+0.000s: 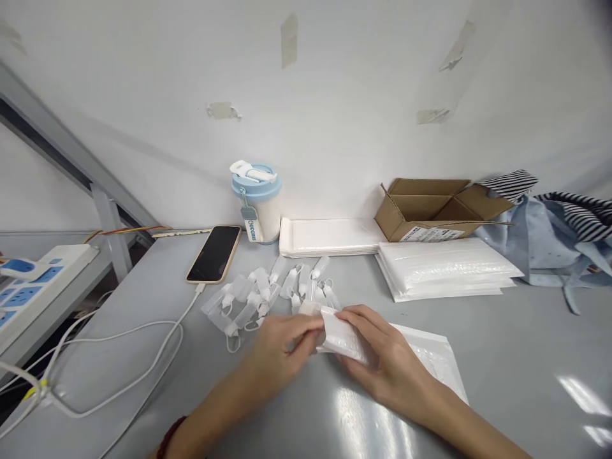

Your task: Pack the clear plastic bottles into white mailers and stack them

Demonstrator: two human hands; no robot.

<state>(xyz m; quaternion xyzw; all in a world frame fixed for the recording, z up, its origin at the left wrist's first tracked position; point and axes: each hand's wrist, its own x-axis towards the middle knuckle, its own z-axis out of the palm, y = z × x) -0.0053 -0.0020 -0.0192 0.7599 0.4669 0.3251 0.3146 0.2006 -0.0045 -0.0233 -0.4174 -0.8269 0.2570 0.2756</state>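
Note:
My right hand (377, 357) is wrapped round a white bubble mailer (345, 336), its fingers on top and thumb beneath. At the mailer's left end, my left hand (289, 344) is closed with index finger and thumb on the edge. The left fingertips are partly hidden there. Just beyond the hands lies a loose pile of small translucent squeeze bottles (246, 312) with tethered caps. Another flat white mailer (442, 357) lies on the table beneath my right hand.
A phone (215, 254) is plugged into a white cable (176, 325). Behind are a blue-lidded cup (261, 204), white flat packets (329, 236), a stack of bubble mailers (444, 264), an opened cardboard box (406, 220) and blue cloth (549, 236). A power strip (38, 284) sits left.

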